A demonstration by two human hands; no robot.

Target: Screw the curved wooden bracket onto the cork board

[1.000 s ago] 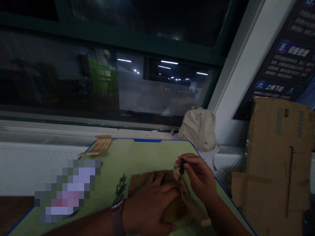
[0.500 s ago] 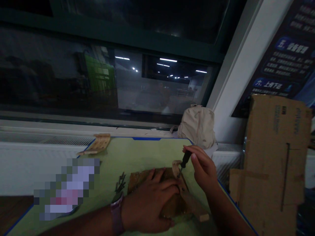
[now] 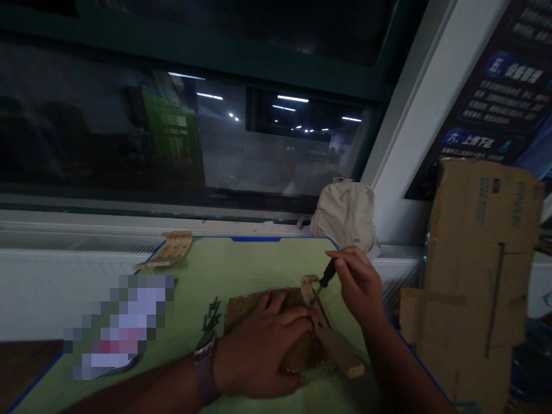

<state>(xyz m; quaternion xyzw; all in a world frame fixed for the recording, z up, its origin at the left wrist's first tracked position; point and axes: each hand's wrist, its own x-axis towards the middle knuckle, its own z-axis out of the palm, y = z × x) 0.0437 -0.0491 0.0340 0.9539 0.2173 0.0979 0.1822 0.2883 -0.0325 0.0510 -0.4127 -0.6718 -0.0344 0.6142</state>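
Observation:
My left hand (image 3: 263, 348) lies flat, fingers spread, on a brown wooden piece (image 3: 248, 305) on the green mat (image 3: 224, 270). A lighter wooden strip (image 3: 332, 342) runs across that piece toward me. My right hand (image 3: 360, 284) is closed round a small dark-handled screwdriver (image 3: 324, 279), tilted, with its tip at the strip's far rounded end. A small heap of dark screws (image 3: 211, 319) lies on the mat just left of the brown piece.
Another pale wooden part (image 3: 170, 250) rests at the mat's far left corner. A beige cloth bag (image 3: 345, 215) sits on the sill by the window. A tall cardboard box (image 3: 474, 270) stands to the right. A blurred patch covers something at the left.
My right hand has risen and shifted right, tilting the screwdriver from near upright to slanted. My left hand stays pressed on the wood.

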